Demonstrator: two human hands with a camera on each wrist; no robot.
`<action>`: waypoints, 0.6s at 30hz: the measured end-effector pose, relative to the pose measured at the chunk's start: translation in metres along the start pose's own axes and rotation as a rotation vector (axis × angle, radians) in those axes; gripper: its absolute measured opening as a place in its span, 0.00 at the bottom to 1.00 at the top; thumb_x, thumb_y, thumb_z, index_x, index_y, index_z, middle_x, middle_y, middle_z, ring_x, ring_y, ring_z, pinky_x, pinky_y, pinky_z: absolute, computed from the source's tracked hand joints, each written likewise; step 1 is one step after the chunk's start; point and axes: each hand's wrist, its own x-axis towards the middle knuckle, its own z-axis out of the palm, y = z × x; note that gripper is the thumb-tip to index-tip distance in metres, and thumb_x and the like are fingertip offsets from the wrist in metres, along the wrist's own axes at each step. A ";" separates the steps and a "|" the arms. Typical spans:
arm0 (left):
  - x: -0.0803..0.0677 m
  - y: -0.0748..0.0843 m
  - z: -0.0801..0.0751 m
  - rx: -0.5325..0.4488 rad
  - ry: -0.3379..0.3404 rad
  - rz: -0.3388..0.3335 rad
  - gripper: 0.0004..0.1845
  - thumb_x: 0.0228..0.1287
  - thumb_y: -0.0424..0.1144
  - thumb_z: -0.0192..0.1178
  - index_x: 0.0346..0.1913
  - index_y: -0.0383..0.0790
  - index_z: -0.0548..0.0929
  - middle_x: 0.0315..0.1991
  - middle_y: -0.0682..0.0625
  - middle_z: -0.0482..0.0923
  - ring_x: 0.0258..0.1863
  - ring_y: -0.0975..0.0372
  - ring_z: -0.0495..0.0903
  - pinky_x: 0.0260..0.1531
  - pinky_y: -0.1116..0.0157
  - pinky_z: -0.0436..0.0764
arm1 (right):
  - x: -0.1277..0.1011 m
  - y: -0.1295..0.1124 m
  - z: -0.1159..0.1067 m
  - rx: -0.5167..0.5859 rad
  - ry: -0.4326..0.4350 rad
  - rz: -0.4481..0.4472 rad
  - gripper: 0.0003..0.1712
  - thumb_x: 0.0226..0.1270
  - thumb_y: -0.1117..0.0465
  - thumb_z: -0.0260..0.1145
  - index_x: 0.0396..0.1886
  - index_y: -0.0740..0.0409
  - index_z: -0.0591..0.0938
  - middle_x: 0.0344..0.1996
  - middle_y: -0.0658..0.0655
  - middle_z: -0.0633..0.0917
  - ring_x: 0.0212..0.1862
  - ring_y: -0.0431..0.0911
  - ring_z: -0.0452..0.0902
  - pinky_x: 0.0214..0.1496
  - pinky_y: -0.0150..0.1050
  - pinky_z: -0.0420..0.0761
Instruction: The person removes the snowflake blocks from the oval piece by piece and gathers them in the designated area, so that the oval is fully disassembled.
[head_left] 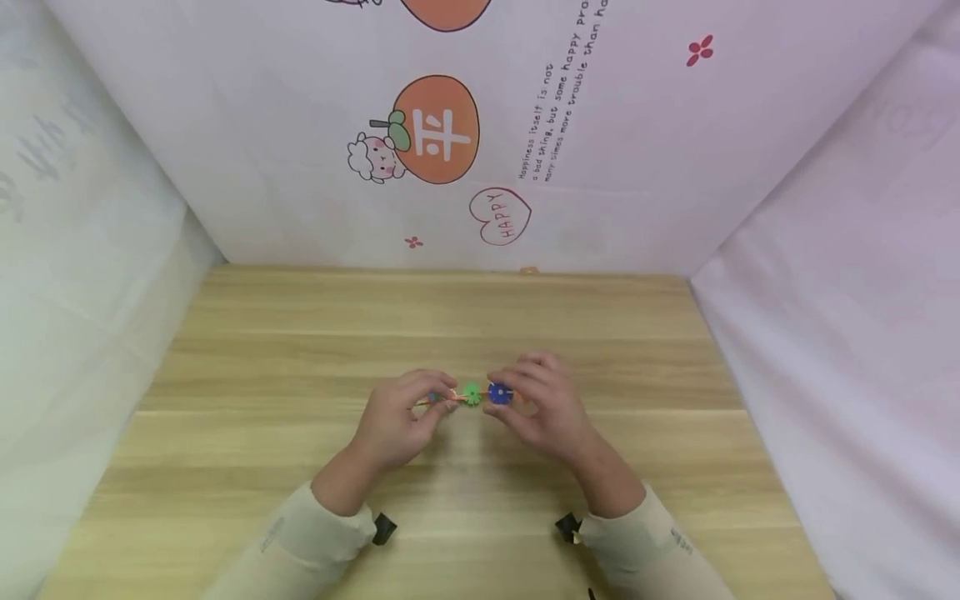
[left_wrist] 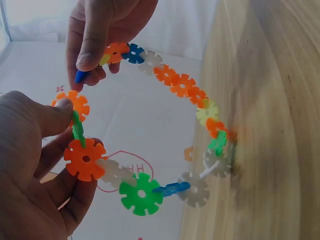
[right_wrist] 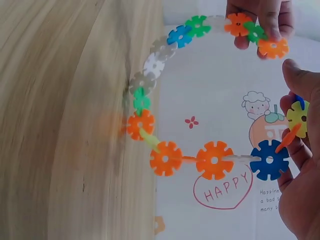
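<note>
A chain of notched plastic discs (left_wrist: 142, 194) in orange, green, blue, yellow, white and grey hangs in a loop between both hands, its low part at the wooden tabletop. My left hand (head_left: 397, 417) pinches the orange end disc (left_wrist: 75, 105) between thumb and fingers, with a green disc (left_wrist: 78, 127) and another orange disc (left_wrist: 86, 159) slotted after it. On the other side, my right hand (head_left: 551, 408) pinches the blue end disc (left_wrist: 81, 76), partly hidden by the fingers, beside a yellow disc (right_wrist: 298, 119). The two end discs are close together but apart.
The wooden tabletop (head_left: 465, 325) spreads under the hands. A white printed cloth (head_left: 300, 150) stands along the back, with pale cloth walls at the left (head_left: 82, 250) and right (head_left: 847, 275).
</note>
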 end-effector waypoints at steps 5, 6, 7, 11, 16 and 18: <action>-0.004 0.000 0.008 0.055 -0.041 0.100 0.08 0.55 0.34 0.79 0.36 0.43 0.89 0.43 0.52 0.89 0.42 0.61 0.88 0.44 0.58 0.85 | 0.001 -0.002 0.000 -0.004 0.018 -0.014 0.23 0.56 0.52 0.83 0.50 0.56 0.89 0.44 0.51 0.90 0.50 0.50 0.77 0.57 0.50 0.70; -0.005 0.001 0.009 0.065 -0.051 0.111 0.09 0.54 0.35 0.79 0.36 0.44 0.89 0.42 0.53 0.90 0.43 0.61 0.88 0.44 0.56 0.85 | 0.001 -0.002 0.000 -0.004 0.020 -0.012 0.24 0.56 0.52 0.83 0.50 0.56 0.89 0.44 0.51 0.90 0.50 0.50 0.77 0.57 0.50 0.69; -0.006 0.001 0.010 0.072 -0.069 0.116 0.09 0.54 0.36 0.80 0.36 0.45 0.89 0.42 0.54 0.90 0.44 0.62 0.88 0.46 0.56 0.84 | 0.001 -0.002 0.000 -0.002 0.023 -0.009 0.24 0.55 0.53 0.83 0.50 0.55 0.89 0.44 0.51 0.90 0.50 0.50 0.77 0.58 0.50 0.69; -0.011 0.003 0.013 0.087 -0.165 0.104 0.11 0.54 0.39 0.80 0.38 0.47 0.89 0.43 0.55 0.90 0.45 0.65 0.87 0.45 0.59 0.82 | 0.000 -0.001 0.000 0.013 0.034 -0.011 0.24 0.53 0.54 0.84 0.50 0.55 0.89 0.44 0.51 0.90 0.50 0.50 0.77 0.58 0.51 0.70; -0.015 0.006 0.013 0.088 -0.236 0.089 0.14 0.53 0.43 0.81 0.42 0.47 0.89 0.45 0.57 0.89 0.47 0.65 0.86 0.47 0.61 0.83 | -0.001 0.000 0.000 0.029 0.043 -0.024 0.23 0.55 0.52 0.83 0.50 0.55 0.89 0.44 0.50 0.90 0.50 0.50 0.78 0.58 0.50 0.71; -0.014 0.007 0.013 0.071 -0.232 0.091 0.14 0.54 0.43 0.81 0.42 0.46 0.89 0.45 0.58 0.89 0.47 0.65 0.86 0.49 0.60 0.83 | -0.001 0.000 0.000 0.035 0.042 -0.029 0.23 0.57 0.50 0.82 0.50 0.55 0.89 0.45 0.50 0.90 0.50 0.50 0.78 0.57 0.50 0.71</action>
